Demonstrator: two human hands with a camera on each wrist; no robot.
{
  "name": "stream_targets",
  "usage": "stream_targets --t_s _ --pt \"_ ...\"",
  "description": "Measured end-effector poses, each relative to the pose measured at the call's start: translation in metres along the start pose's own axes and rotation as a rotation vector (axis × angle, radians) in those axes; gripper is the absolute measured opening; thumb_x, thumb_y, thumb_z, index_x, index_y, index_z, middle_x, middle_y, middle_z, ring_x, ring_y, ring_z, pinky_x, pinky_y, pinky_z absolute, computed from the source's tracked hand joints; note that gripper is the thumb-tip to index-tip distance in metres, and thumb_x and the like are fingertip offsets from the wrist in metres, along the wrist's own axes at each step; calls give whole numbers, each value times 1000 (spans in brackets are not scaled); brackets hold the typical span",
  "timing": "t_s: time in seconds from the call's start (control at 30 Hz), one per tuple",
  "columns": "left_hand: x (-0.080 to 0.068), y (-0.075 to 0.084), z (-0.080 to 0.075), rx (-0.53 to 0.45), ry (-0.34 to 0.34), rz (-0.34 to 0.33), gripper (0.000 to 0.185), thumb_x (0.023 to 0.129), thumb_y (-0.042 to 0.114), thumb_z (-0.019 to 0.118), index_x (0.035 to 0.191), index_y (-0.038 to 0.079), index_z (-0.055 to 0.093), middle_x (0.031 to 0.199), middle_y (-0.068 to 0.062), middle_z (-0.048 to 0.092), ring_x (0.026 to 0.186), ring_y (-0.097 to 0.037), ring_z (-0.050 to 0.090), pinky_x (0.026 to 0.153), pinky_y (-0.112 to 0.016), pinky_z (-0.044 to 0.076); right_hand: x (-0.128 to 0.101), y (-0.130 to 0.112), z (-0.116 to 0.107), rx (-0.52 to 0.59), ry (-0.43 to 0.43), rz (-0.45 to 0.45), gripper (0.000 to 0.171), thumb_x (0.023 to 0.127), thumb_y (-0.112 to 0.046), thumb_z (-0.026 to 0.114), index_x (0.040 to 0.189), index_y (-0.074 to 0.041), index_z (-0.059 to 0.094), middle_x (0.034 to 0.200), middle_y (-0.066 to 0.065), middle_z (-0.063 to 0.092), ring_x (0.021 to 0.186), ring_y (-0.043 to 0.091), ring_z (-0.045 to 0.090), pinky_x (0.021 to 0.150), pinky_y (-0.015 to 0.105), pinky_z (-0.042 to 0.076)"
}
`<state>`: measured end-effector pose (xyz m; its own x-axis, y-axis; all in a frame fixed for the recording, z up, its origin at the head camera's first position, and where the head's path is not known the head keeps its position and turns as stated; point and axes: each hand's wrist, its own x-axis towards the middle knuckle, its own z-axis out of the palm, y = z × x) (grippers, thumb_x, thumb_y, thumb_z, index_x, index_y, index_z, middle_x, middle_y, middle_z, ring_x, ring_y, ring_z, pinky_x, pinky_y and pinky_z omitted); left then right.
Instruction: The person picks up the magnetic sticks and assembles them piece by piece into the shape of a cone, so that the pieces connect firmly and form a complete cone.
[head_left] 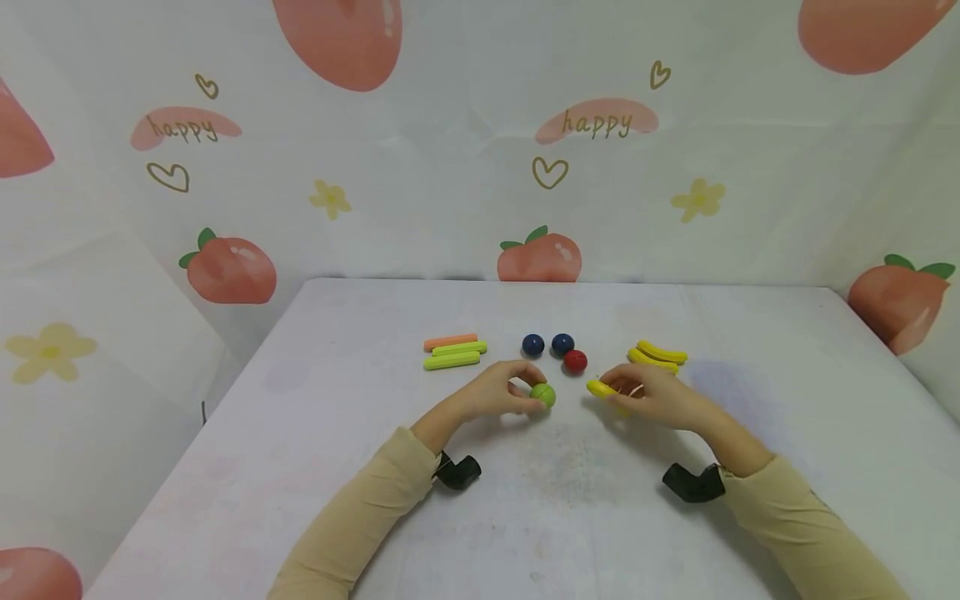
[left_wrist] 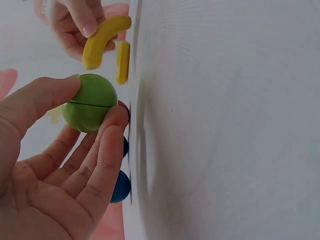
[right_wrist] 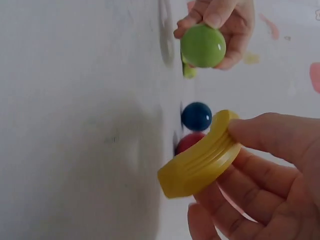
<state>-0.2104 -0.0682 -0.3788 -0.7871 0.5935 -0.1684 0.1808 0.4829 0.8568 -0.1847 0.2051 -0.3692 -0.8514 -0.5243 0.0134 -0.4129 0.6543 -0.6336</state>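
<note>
My left hand (head_left: 498, 390) pinches a green ball (left_wrist: 90, 102) between thumb and fingers. A dark seam runs round the ball, and it appears lifted just off the tabletop. Across from it, my right hand (head_left: 660, 397) holds a yellow toy banana (right_wrist: 200, 160) by thumb and fingertips, tilted and raised a little above the table. Part of the banana is hidden by the fingers in the head view. Just beyond the two hands lie a red ball (head_left: 575, 361), a dark blue ball (head_left: 533, 345) and another dark blue ball (head_left: 562, 344).
Two more yellow toy bananas (head_left: 660, 351) lie beyond the right hand. Left of the balls, an orange stick (head_left: 450, 342) and two yellow-green sticks (head_left: 452, 360) lie side by side on the white table (head_left: 487, 533). A peach-printed cloth (head_left: 442, 167) hangs behind.
</note>
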Motion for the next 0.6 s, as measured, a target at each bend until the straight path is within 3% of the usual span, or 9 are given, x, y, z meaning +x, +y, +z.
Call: stream_targets --t_s 0.23,0.6 --pt "-2 0 2 -21 -16 -10 34 83 18 70 114 9 58 116 -8 58 81 -10 63 71 -20 50 3 -11 6 133 -108 -31 28 94 -19 55 116 -2 60 106 10 66 89 9 57 77 19 49" --pt "-5 0 5 -52 -35 4 33 84 17 69 114 10 57 117 -8 57 86 -11 66 75 -22 52 7 -13 14 194 -193 -84 30 96 -18 50 119 0 58 96 7 63 83 7 52 73 21 45"
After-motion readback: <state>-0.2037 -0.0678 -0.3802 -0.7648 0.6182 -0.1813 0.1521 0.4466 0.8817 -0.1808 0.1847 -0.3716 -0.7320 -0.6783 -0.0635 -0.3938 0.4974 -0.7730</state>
